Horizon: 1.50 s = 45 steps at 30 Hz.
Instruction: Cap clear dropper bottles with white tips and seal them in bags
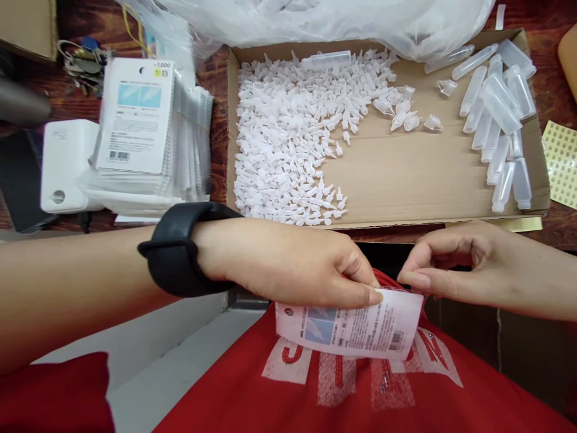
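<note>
My left hand (293, 261), with a black band on its wrist, pinches the upper edge of a printed card (360, 325) between thumb and fingers. The card lies tilted over my red shirt, its blue pictures and barcode facing up. Close to the card's upper right corner is my right hand (451, 264), its thumb and index finger pressed together. Whatever may be between those fingertips is too small to make out. Beyond both hands lies a shallow cardboard tray (406, 180) with a heap of small white nozzle tips (283, 138) on its left side.
Clear empty bottles (500, 102) and a few clear caps (401, 108) lie in the tray's right part. Left of it are stacked printed cards (137, 114), a white box-shaped device (67, 162) and keys (85, 63). Plastic bags (315, 21) lie behind; a sticker sheet (561, 162) is at right.
</note>
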Tool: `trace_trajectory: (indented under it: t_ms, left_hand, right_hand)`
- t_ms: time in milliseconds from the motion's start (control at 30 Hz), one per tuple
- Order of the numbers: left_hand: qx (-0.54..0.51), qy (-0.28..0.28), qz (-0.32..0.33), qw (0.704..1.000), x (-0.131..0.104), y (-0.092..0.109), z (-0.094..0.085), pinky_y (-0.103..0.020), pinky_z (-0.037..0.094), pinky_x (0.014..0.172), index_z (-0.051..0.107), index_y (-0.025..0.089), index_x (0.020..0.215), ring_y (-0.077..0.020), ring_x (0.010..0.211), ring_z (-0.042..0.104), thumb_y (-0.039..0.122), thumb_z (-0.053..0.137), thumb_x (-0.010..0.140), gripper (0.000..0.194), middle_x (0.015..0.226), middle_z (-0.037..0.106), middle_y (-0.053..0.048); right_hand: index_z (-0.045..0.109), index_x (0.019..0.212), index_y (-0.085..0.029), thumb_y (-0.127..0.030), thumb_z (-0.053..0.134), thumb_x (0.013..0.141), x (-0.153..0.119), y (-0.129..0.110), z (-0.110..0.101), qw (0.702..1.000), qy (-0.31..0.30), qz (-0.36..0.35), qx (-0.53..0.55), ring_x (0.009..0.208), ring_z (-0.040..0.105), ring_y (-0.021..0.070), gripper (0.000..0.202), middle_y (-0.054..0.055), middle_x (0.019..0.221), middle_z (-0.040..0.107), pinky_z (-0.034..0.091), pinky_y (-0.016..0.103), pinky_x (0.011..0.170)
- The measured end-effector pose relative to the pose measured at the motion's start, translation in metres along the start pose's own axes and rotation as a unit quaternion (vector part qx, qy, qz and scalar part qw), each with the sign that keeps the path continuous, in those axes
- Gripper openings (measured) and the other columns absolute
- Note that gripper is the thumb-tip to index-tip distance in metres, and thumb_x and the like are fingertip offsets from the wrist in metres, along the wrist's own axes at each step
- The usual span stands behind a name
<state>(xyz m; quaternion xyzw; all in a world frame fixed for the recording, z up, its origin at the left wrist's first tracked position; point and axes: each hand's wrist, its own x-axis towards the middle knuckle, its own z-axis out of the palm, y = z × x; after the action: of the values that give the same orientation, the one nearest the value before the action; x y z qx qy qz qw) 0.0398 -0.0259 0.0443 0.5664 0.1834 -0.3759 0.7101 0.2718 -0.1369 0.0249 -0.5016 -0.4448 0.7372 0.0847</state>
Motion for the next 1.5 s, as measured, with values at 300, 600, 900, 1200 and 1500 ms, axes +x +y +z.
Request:
trace_trajectory:
  t_ms: [300,600,900,1200,1500]
  left_hand:
    - [0.022,0.007,0.000,1.000,-0.001,0.001,0.000,-0.022,0.026,0.046,0.036,0.023,0.073,-0.0101,0.054,0.026,0.033,0.057,0.101,0.036,0.065,0.032,0.006]
    - [-0.005,0.022,0.015,1.000,-0.006,-0.005,0.001,-0.020,0.031,0.050,0.056,0.021,0.079,-0.0105,0.058,0.033,0.034,0.061,0.099,0.025,0.069,0.043,0.005]
    - [0.030,0.072,0.009,0.997,-0.011,-0.015,0.010,-0.023,0.034,0.053,0.077,0.024,0.097,-0.0124,0.061,0.041,0.052,0.058,0.103,0.034,0.073,0.051,0.002]
    - [-0.019,0.025,0.028,0.999,-0.013,-0.015,0.004,-0.018,0.032,0.051,0.053,0.021,0.080,-0.0093,0.060,0.033,0.038,0.063,0.102,0.029,0.070,0.040,0.005]
    - [-0.112,0.010,0.036,0.993,-0.003,-0.026,-0.010,-0.019,0.042,0.055,0.078,0.022,0.093,-0.0111,0.057,0.047,0.035,0.067,0.100,0.019,0.067,0.060,0.003]
  right_hand:
    - [0.083,0.084,-0.023,-0.052,0.086,0.085,0.007,0.001,0.012,1.000,0.010,0.011,0.002,0.067,0.070,0.0140,0.030,0.000,0.076,0.080,0.052,0.021,0.058]
    - [0.084,0.108,-0.028,-0.048,0.084,0.088,-0.007,-0.004,0.004,0.993,0.041,-0.037,-0.109,0.071,0.073,0.0163,0.028,0.000,0.086,0.082,0.053,0.022,0.055]
    - [0.085,0.085,-0.025,-0.054,0.085,0.087,-0.011,0.003,0.022,0.992,0.095,-0.049,-0.063,0.068,0.073,0.0154,0.029,0.002,0.080,0.081,0.056,0.021,0.059]
    - [0.082,0.084,-0.026,-0.053,0.084,0.088,-0.008,0.007,0.017,0.997,0.062,-0.020,-0.031,0.073,0.073,0.0148,0.028,-0.001,0.082,0.081,0.055,0.021,0.063]
    - [0.082,0.110,-0.029,-0.041,0.075,0.099,0.004,0.011,0.025,0.913,0.218,-0.235,-0.251,0.082,0.078,0.0127,0.018,-0.002,0.099,0.084,0.060,0.023,0.077]
